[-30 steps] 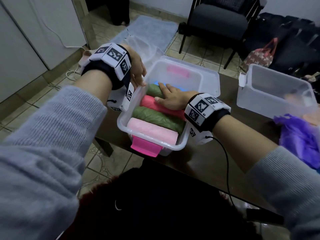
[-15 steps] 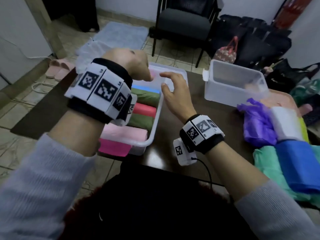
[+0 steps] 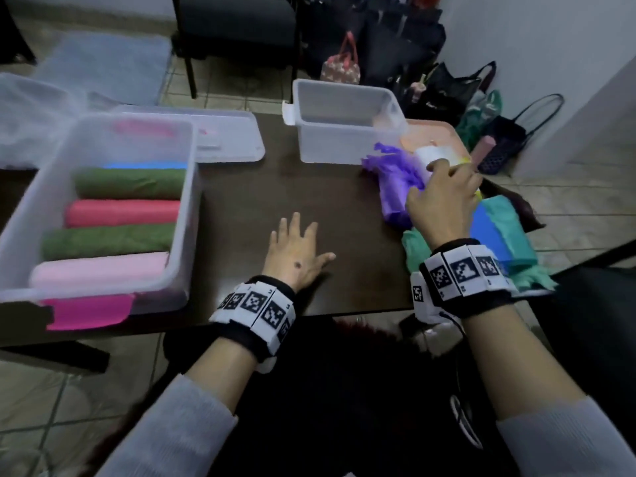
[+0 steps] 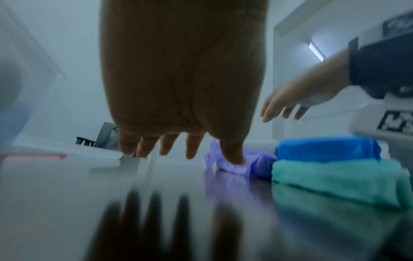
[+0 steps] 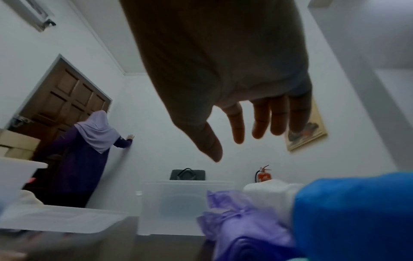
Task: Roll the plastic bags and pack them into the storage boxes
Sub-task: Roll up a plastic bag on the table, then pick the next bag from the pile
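A clear storage box [image 3: 193, 201] at the table's left holds several rolled bags lying side by side: blue [image 3: 144, 165], green [image 3: 130, 182], red [image 3: 120, 213], green [image 3: 106, 241] and pink [image 3: 99, 270]. A second clear box [image 3: 344, 136] [image 5: 178, 203] stands empty at the back. Loose bags lie at the right: purple [image 3: 392, 187] [image 5: 241, 229], white [image 3: 430, 154], blue [image 3: 488, 232] [image 4: 324, 150] and teal [image 3: 512, 228] [image 4: 335, 180]. My right hand [image 3: 440, 191] [image 5: 236, 134] hovers just above the purple and white bags with fingers loosely extended, holding nothing. My left hand [image 3: 299, 242] [image 4: 178, 146] is spread flat low over the bare table.
The dark table [image 3: 275, 187] has a box lid [image 3: 227, 139] behind the filled box and an orange tray [image 3: 430, 130] behind the bags. A chair [image 3: 234, 22] and several bags [image 3: 447, 91] stand on the floor beyond. A person [image 5: 85, 150] stands by the door.
Both hands have left the filled box. My right hand has moved right to the pile of loose bags, and my left hand has dropped to the table's middle. The head view has swung right.
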